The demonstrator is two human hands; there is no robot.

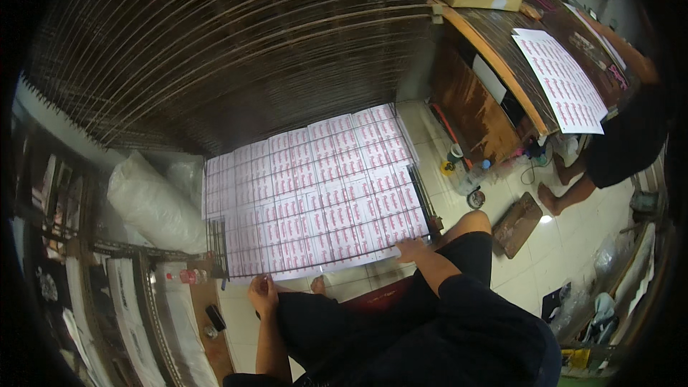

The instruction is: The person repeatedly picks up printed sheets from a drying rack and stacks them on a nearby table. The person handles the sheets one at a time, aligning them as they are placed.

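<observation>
A large white sheet [315, 190] printed with rows of pink labels lies flat on a wire rack tray [423, 201] in front of me. My left hand [262, 294] grips the sheet's near left edge. My right hand [411, 249] rests on the near right corner of the sheet, fingers spread on it. My knees in black shorts are just below the tray.
A tall stack of wire drying racks [236, 43] rises behind the tray. A plastic-wrapped roll [154, 204] lies to the left. At the right, another person [616, 150] stands at a wooden table [502, 64] with a similar printed sheet [562, 79]. Bottles [459, 165] stand on the tiled floor.
</observation>
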